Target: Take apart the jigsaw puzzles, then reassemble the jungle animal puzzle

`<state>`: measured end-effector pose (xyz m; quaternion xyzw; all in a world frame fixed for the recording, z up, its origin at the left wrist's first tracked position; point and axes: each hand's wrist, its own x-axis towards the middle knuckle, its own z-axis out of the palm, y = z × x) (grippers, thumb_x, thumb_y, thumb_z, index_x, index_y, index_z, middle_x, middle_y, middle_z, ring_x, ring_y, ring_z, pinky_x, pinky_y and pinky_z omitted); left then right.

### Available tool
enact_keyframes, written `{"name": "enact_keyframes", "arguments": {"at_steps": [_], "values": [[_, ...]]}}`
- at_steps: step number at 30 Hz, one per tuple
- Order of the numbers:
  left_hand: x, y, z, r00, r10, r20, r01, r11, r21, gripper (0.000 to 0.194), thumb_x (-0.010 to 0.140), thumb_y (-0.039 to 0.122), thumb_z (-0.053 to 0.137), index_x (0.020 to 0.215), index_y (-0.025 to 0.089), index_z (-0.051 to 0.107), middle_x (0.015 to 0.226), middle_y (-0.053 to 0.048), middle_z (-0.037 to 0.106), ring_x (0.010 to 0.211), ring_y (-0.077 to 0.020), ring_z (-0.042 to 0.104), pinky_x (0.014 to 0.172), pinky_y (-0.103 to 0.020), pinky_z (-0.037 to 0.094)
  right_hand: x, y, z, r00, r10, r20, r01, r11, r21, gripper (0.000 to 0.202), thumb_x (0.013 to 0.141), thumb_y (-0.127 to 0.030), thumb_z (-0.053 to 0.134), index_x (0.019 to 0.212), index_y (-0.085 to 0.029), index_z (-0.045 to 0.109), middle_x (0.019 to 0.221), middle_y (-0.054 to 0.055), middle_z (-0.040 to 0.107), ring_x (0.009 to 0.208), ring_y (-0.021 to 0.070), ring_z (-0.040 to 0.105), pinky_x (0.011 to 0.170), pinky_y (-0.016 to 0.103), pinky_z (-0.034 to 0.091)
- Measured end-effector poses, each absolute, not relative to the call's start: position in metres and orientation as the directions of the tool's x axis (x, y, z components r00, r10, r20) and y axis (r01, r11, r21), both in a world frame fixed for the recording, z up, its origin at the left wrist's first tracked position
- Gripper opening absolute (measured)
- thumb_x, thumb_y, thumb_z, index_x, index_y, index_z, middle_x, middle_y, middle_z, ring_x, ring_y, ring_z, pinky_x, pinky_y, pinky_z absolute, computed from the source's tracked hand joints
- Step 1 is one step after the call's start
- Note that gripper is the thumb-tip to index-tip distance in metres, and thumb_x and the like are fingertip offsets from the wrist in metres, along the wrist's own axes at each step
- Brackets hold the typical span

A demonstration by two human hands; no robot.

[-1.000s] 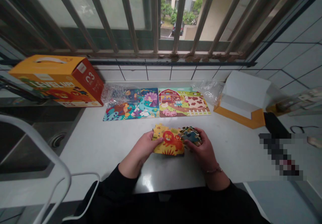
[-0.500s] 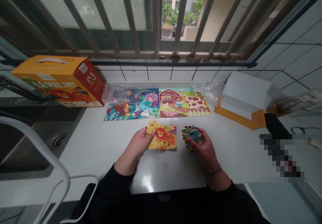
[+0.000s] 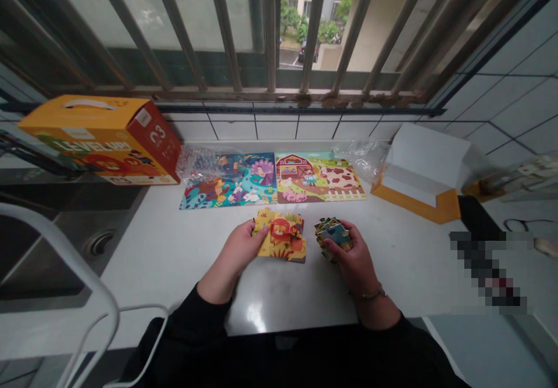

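Observation:
My left hand [image 3: 241,247] is closed on the left side of some yellow jigsaw puzzle pieces [image 3: 280,234] that show a red-maned lion, its thumb on top. Their joints look uneven, with the right part shifted. A bundle of jigsaw puzzle pieces [image 3: 333,235] is gripped in my right hand [image 3: 354,254], thumb across the top piece. The two hands are apart above the white counter [image 3: 279,295]. Beyond them lie two picture sheets side by side: a blue animal scene [image 3: 235,187] on the left and a farm scene [image 3: 321,178] on the right.
An orange carry box [image 3: 100,138] stands at the back left beside the dark sink [image 3: 47,242]. Crumpled clear plastic [image 3: 203,164] overlaps the blue sheet. At the right an opened white-and-orange box [image 3: 421,173] sits near more plastic [image 3: 361,158]. A white curved frame [image 3: 102,289] rises at front left.
The lion puzzle pieces in my left hand have come out of line, with the right part lower and a step between them. My right hand and its bundle stay put.

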<state>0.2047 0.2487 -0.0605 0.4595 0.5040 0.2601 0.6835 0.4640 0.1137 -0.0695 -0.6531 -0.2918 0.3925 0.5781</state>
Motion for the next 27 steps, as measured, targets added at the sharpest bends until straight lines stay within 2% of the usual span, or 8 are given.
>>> {"name": "enact_keyframes", "arguments": {"at_steps": [5,8,11,13,17,19,23,27], "values": [[0.206,0.245,-0.040,0.523,0.730,-0.441,-0.051,0.543,0.838,0.053,0.080,0.058,0.089,0.111,0.019,0.073,0.104,-0.011,0.085,0.082,-0.0233,0.079,0.078,-0.034,0.061,0.464,0.114,-0.071,0.521,0.832,-0.193,-0.094,-0.169,-0.981,0.078,0.069,-0.058,0.100,0.130,-0.026,0.063,0.123,0.011,0.082,0.104,0.0324,0.082,0.092,0.050,0.068],[0.202,0.251,-0.038,0.387,0.811,-0.439,0.208,0.387,0.898,0.046,0.079,0.058,0.086,0.100,0.019,0.076,0.090,-0.009,0.083,0.072,-0.0232,0.074,0.066,-0.031,0.055,0.463,0.114,-0.072,0.517,0.835,-0.188,-0.091,-0.164,-0.982,0.078,0.070,-0.057,0.100,0.130,-0.026,0.063,0.124,0.011,0.082,0.104,0.0324,0.082,0.093,0.051,0.068],[0.198,0.255,-0.045,0.237,0.906,-0.352,0.460,0.214,0.862,0.036,0.081,0.054,0.084,0.087,0.020,0.076,0.078,-0.007,0.079,0.070,-0.0252,0.071,0.059,-0.030,0.048,0.463,0.113,-0.072,0.509,0.841,-0.182,-0.084,-0.162,-0.983,0.077,0.071,-0.056,0.100,0.131,-0.026,0.064,0.125,0.011,0.082,0.104,0.0322,0.082,0.094,0.051,0.068],[0.197,0.255,-0.048,0.245,0.901,-0.357,0.405,0.240,0.882,0.037,0.082,0.056,0.082,0.089,0.020,0.075,0.078,-0.007,0.079,0.070,-0.0252,0.071,0.060,-0.030,0.049,0.463,0.113,-0.072,0.508,0.842,-0.182,-0.078,-0.165,-0.983,0.076,0.071,-0.056,0.100,0.131,-0.025,0.064,0.125,0.011,0.082,0.103,0.0320,0.082,0.093,0.050,0.068],[0.199,0.248,-0.042,0.360,0.844,-0.399,0.074,0.400,0.913,0.045,0.081,0.058,0.085,0.103,0.021,0.072,0.085,-0.005,0.080,0.071,-0.0223,0.074,0.065,-0.031,0.056,0.462,0.114,-0.070,0.518,0.837,-0.179,-0.051,-0.178,-0.983,0.075,0.071,-0.057,0.099,0.129,-0.025,0.065,0.122,0.010,0.082,0.101,0.0314,0.082,0.090,0.048,0.068],[0.201,0.245,-0.039,0.400,0.825,-0.400,-0.007,0.439,0.899,0.047,0.081,0.058,0.086,0.106,0.021,0.072,0.087,-0.005,0.081,0.073,-0.0219,0.075,0.067,-0.030,0.057,0.462,0.114,-0.068,0.514,0.839,-0.177,-0.047,-0.179,-0.983,0.074,0.071,-0.057,0.099,0.129,-0.025,0.065,0.121,0.010,0.082,0.101,0.0311,0.081,0.090,0.048,0.068],[0.204,0.242,-0.041,0.386,0.811,-0.439,0.022,0.467,0.884,0.051,0.079,0.060,0.088,0.106,0.020,0.072,0.088,-0.006,0.082,0.072,-0.0225,0.075,0.064,-0.030,0.057,0.463,0.113,-0.067,0.512,0.839,-0.186,-0.073,-0.173,-0.982,0.075,0.069,-0.056,0.101,0.128,-0.026,0.065,0.121,0.010,0.082,0.100,0.0305,0.081,0.092,0.047,0.067],[0.210,0.235,-0.043,0.450,0.783,-0.430,0.096,0.436,0.895,0.049,0.086,0.061,0.083,0.111,0.020,0.072,0.099,-0.009,0.084,0.076,-0.0235,0.077,0.067,-0.032,0.058,0.459,0.113,-0.074,0.397,0.886,-0.238,-0.272,-0.134,-0.953,0.077,0.072,-0.057,0.099,0.133,-0.026,0.065,0.122,0.011,0.082,0.104,0.0297,0.081,0.094,0.045,0.067]]}}
